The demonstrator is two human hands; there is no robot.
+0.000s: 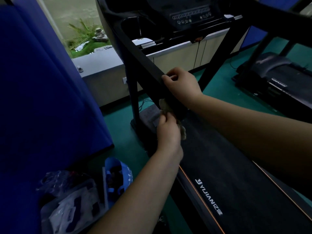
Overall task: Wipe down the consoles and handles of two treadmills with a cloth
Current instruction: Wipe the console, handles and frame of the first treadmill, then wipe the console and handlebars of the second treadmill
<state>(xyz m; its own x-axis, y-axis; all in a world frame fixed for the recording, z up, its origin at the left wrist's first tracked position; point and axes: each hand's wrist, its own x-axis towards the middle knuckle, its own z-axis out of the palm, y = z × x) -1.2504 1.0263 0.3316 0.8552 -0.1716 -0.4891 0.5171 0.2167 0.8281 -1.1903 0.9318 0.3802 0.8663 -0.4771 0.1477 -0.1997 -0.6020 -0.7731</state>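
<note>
Left handle (145, 60) of the near treadmill (228, 166): a black bar, slanting from the console (190, 16) down toward the person.

Right hand (183, 84): on the handle about halfway down. Fingers curled over the top edge, gripping the bar. Forearm comes in from the right, across the belt.

Left hand (167, 130): just below the handle's lower end, fingers bunched round the cloth (164, 105) and gripping it. Cloth is pale and crumpled. One tuft sticks out above the fingers and lies against the left side of the handle. Another fold (183, 131) hangs out on the right side of the hand, over the belt. The middle of the cloth is hidden inside the grip. The cloth sits between the left hand and the bar, just below the right hand; the two hands are near each other but apart.

Second treadmill (278, 76): well off to the right, on the green floor (125, 132).

Left of the near treadmill: a blue curtain (42, 81). Beneath it on the floor, a blue bag (124, 173) and clear plastic packets (70, 210). Behind the console, a low cabinet (175, 55) under a window.
</note>
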